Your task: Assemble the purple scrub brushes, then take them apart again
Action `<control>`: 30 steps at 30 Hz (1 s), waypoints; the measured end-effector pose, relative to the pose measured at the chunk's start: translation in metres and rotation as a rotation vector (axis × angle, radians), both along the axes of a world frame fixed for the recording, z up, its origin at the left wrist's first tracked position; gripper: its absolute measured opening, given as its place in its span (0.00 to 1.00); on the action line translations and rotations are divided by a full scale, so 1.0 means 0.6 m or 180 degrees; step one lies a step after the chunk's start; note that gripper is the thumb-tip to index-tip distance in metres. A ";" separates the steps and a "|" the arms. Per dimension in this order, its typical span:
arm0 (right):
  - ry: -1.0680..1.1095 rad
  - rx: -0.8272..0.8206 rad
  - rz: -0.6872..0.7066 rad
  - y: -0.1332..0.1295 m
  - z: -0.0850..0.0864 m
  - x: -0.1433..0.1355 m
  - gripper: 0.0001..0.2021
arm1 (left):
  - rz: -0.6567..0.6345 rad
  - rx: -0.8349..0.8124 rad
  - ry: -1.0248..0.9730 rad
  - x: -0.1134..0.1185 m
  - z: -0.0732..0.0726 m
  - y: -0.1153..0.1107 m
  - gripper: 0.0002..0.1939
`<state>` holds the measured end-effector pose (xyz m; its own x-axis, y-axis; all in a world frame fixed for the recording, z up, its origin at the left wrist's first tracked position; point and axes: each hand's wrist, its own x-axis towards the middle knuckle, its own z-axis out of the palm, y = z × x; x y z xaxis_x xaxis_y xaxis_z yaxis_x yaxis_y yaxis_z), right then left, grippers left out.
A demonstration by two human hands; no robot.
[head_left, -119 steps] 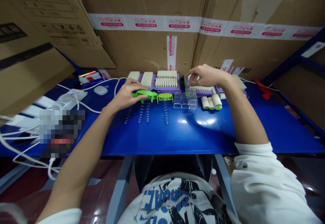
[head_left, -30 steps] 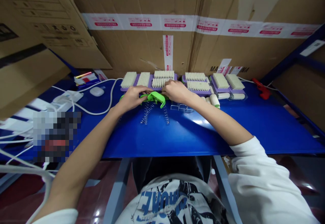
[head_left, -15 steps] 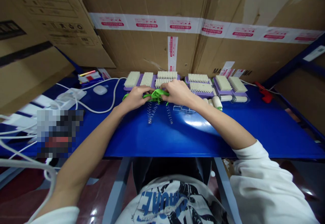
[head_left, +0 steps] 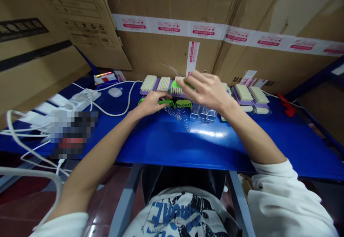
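Observation:
My right hand point(head_left: 205, 90) is raised over the back of the table, fingers closed on a curved green plastic piece point(head_left: 175, 84). My left hand point(head_left: 150, 103) rests lower, its fingers curled on another green plastic piece point(head_left: 167, 102). Beside it on the table lies a further green piece point(head_left: 184, 103). Clear coiled strands point(head_left: 185, 120) trail from these pieces toward me. Behind the hands, purple-backed brushes point(head_left: 148, 83) lie in a row with cream bristles facing up; my right hand hides some of them. Small clear plastic boxes point(head_left: 203, 112) sit below my right hand.
Cardboard point(head_left: 161, 54) walls off the back of the blue table point(head_left: 161, 147). At left are a power strip point(head_left: 86, 99), white cables and a white mouse point(head_left: 115, 92). White rolls point(head_left: 259, 110) and a red object point(head_left: 286, 105) lie to the right.
My right hand has moved up and away from my left, carrying a green piece. The green pieces that were bunched together are now apart, and the view has shifted slightly.

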<state>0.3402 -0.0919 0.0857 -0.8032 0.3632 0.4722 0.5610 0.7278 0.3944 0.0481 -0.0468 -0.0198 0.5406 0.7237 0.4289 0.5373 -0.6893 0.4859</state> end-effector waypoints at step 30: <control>0.2241 -0.1690 -0.1070 0.010 0.013 -0.018 0.17 | -0.0714 -0.0805 -0.1697 0.005 0.068 -0.062 0.30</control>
